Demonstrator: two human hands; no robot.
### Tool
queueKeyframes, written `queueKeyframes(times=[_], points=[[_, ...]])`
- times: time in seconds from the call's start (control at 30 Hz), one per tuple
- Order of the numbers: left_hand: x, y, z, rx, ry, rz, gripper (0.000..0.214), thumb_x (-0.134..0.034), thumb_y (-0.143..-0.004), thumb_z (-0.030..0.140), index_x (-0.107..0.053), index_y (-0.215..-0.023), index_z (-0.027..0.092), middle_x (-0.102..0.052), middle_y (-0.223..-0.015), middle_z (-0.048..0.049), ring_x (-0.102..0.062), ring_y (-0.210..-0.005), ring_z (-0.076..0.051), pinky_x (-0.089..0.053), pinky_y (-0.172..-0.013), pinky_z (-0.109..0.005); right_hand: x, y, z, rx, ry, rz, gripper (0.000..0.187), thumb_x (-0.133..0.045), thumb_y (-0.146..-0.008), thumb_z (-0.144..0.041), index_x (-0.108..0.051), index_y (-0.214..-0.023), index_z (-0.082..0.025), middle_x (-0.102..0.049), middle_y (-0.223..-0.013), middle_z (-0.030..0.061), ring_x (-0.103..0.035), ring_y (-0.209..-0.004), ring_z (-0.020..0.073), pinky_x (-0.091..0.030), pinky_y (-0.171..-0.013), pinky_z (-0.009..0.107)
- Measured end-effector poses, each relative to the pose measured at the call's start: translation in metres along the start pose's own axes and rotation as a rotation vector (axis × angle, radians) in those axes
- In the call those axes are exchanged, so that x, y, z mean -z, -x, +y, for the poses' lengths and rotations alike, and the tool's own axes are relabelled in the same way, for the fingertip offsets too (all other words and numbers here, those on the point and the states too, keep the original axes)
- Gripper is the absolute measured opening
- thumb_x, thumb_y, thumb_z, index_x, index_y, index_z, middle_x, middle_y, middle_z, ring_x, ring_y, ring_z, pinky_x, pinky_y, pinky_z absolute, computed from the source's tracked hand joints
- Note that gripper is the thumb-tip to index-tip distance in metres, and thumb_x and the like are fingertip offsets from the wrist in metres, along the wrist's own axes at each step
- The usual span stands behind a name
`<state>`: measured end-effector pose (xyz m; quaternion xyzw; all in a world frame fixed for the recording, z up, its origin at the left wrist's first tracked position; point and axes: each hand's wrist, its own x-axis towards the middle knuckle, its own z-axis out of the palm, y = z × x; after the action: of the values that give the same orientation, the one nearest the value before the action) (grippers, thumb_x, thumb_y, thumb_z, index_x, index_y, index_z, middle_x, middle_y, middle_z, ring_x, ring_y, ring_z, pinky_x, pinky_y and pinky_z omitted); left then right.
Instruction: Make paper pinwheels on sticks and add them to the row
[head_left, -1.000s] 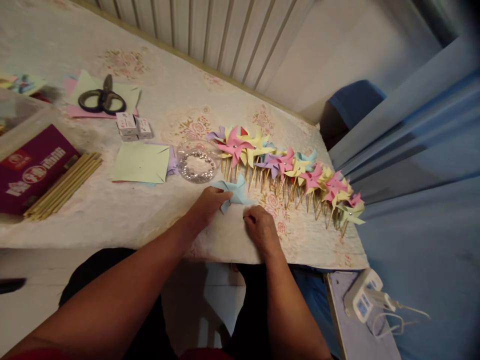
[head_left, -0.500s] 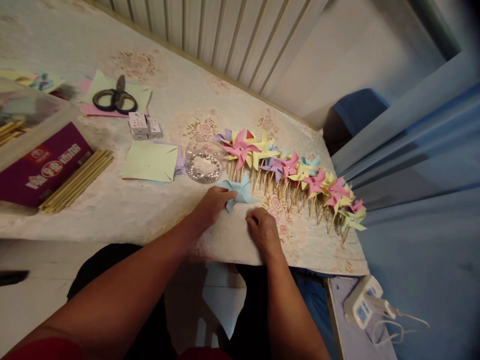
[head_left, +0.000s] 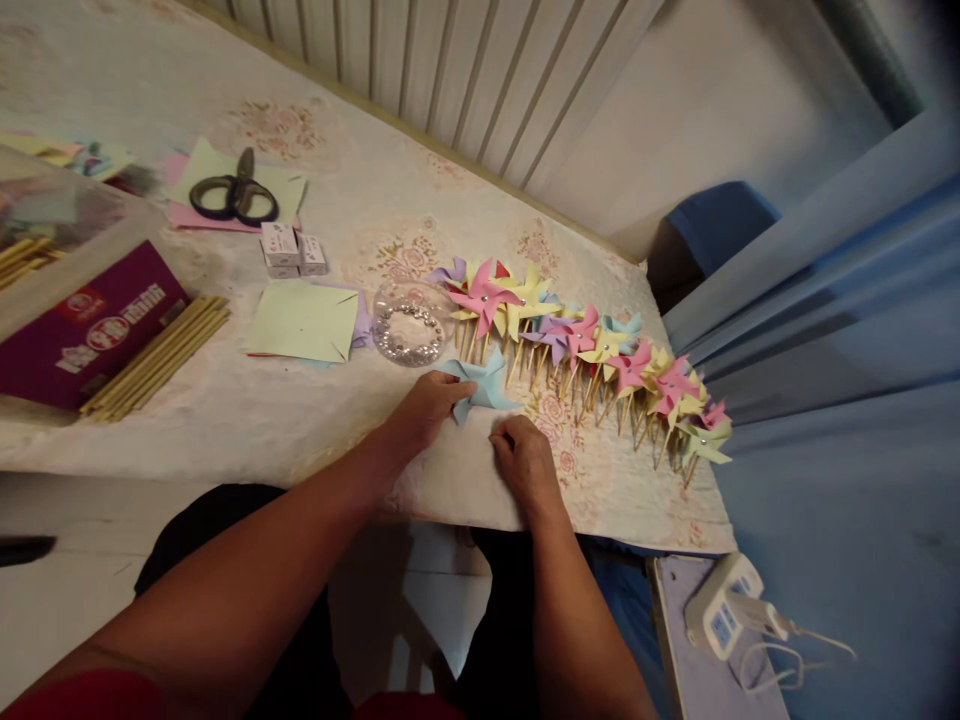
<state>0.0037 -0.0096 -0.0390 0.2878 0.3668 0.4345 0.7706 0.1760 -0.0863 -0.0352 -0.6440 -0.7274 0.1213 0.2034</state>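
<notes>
Pinched in the left hand (head_left: 429, 408), the blue paper pinwheel (head_left: 489, 382) sat over the table (head_left: 255, 425), near the clear dish (head_left: 407, 325); whether the curled right hand (head_left: 526, 462) held anything, I couldn't tell. Loosening that pinch could have unfurled the blades.

Pale blue pinwheel (head_left: 489, 384), floral tablecloth (head_left: 262, 430), seemingly black scissors (head_left: 244, 190)
</notes>
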Motion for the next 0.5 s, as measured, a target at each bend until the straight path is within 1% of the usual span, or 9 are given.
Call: queueKeyframes(times=[0.1,0.27,0.5], points=[[0.0007,-0.0014,-0.0017,0.007,-0.003,0.009,0.01,-0.071,-0.067,0.022,-0.066,-0.064,0.015,-0.06,-0.059,0.0018,-0.05,-0.051,-0.009,-0.035,-0.051,-0.022,-0.0003,-0.0002,-0.0002,-0.007,-0.01,0.005,0.01,-0.056,-0.086,-0.015,-0.06,-0.078,-0.02,-0.062,-0.082,0.0051,-0.057,-0.079,0.0191,-0.043,-0.075,0.03],[0.003,-0.0035,-0.0052,-0.007,-0.007,-0.005,0.01,-0.071,-0.068,0.022,-0.065,-0.065,0.015,-0.059,-0.06,0.0023,-0.048,-0.051,-0.008,-0.035,-0.051,-0.022,-0.0025,-0.0014,0.0023,0.01,0.002,0.005,0.016,-0.051,-0.091,-0.017,-0.062,-0.079,-0.02,-0.063,-0.082,0.0059,-0.058,-0.081,0.0196,-0.044,-0.077,0.03],[0.0015,-0.0017,-0.0013,0.01,-0.004,0.003,0.007,-0.07,-0.069,0.019,-0.066,-0.066,0.014,-0.061,-0.061,0.0011,-0.051,-0.053,-0.009,-0.038,-0.053,-0.022,-0.0028,-0.0035,0.0044,-0.036,-0.057,0.026,0.011,-0.054,-0.086,-0.016,-0.065,-0.083,-0.019,-0.067,-0.086,0.0067,-0.061,-0.084,0.0201,-0.046,-0.079,0.031]])
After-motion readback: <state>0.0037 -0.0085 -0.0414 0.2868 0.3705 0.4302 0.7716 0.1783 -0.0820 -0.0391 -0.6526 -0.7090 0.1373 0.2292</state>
